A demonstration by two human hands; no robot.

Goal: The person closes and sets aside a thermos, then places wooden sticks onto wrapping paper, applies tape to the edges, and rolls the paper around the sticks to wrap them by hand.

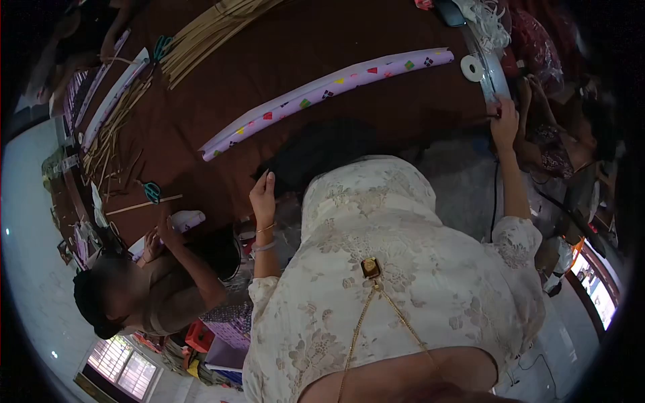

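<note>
My left hand (263, 197) is at the near edge of the brown-covered table, fingers pinched together. A black shape (316, 151), perhaps cloth or a shadowed surface, lies just beside its fingertips; what the pinch holds, if anything, is too small to tell. Over at the table's right end, my right hand (504, 124) is closed, its fingertips against a clear plastic strip (492, 77). Something small and dark shows by those fingers. Farther in on the table lies a long lilac paper roll (329, 91) with colored diamond patterns, apart from both hands.
A white tape roll (472, 68) sits near the right edge. Bundled wooden strips (201, 40), teal-handled scissors (152, 193) and another pair of scissors (161, 48) lie leftward. At left, a co-worker (181, 282) handles lilac paper (185, 220). Other people are at the upper left and right.
</note>
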